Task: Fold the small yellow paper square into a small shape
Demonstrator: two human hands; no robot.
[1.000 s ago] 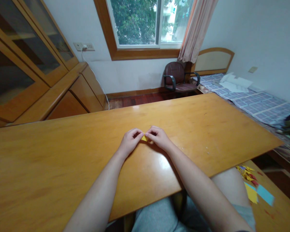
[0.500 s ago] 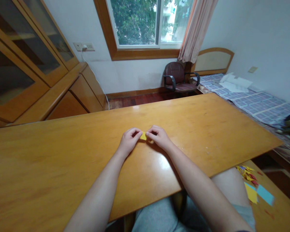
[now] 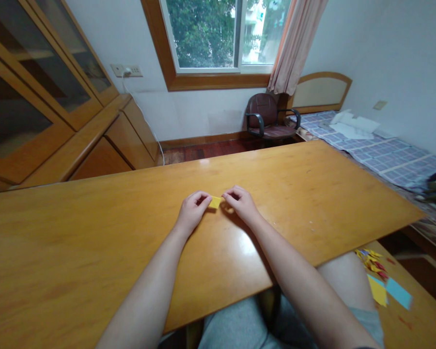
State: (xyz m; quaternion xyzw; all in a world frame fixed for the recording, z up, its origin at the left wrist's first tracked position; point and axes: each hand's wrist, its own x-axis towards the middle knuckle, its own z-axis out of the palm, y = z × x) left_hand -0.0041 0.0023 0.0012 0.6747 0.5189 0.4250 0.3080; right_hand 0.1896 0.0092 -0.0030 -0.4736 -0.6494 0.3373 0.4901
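A small yellow piece of paper point(image 3: 214, 202) is held just above the middle of the long wooden table point(image 3: 94, 242). My left hand point(image 3: 192, 211) pinches its left edge with curled fingers. My right hand point(image 3: 241, 202) is also curled, its fingertips at the paper's right edge. Both forearms reach in from the near edge of the table.
A lower wooden surface at my right carries yellow and blue paper squares point(image 3: 387, 290) and several small folded coloured pieces point(image 3: 370, 259). Wooden cabinets with glass doors point(image 3: 39, 106) line the left wall. A dark chair point(image 3: 267, 116) and a bed point(image 3: 385, 155) stand beyond the table.
The hands have drawn slightly apart and moved a little away from me. The yellow paper shows more, now a small square rather than a sliver between the fingertips.
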